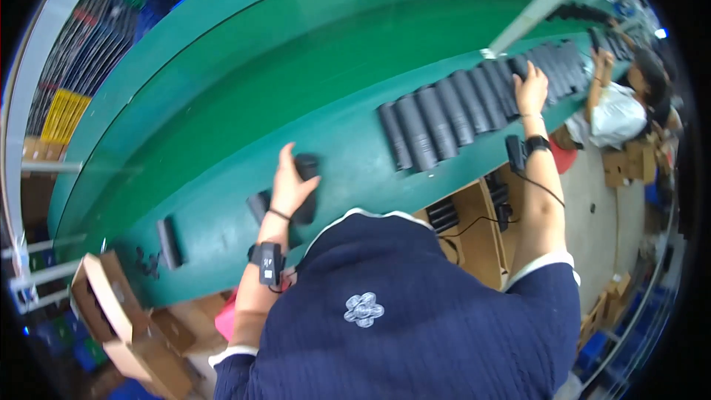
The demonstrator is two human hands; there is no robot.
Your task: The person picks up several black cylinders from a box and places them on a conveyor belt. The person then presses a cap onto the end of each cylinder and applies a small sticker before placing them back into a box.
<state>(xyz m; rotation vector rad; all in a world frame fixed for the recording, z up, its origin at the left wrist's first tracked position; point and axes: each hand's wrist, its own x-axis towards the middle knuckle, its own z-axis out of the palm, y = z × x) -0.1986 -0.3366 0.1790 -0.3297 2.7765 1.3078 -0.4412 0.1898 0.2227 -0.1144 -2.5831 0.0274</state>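
Observation:
A black cylinder [306, 165] is in my left hand [291, 187], with the thumb lying across it and the fingers along its left side. Just left of that hand, another black cylinder [258, 206] lies partly hidden by the wrist. My right hand [532, 92] reaches to the far right, its fingers curled on a dark cylinder [521, 67] above the row. That long row of black cylinders [444, 115] lies side by side on the green bench [348, 185]. Farther left on the bench is a single black cylinder [169, 243].
Small black pieces [147, 262] lie near the bench's left end. Open cardboard boxes [111, 296] stand below there. A grey post [544, 7] rises behind the row. Another person [618, 115] works at the far right. A wooden shelf [470, 226] under the bench holds black parts.

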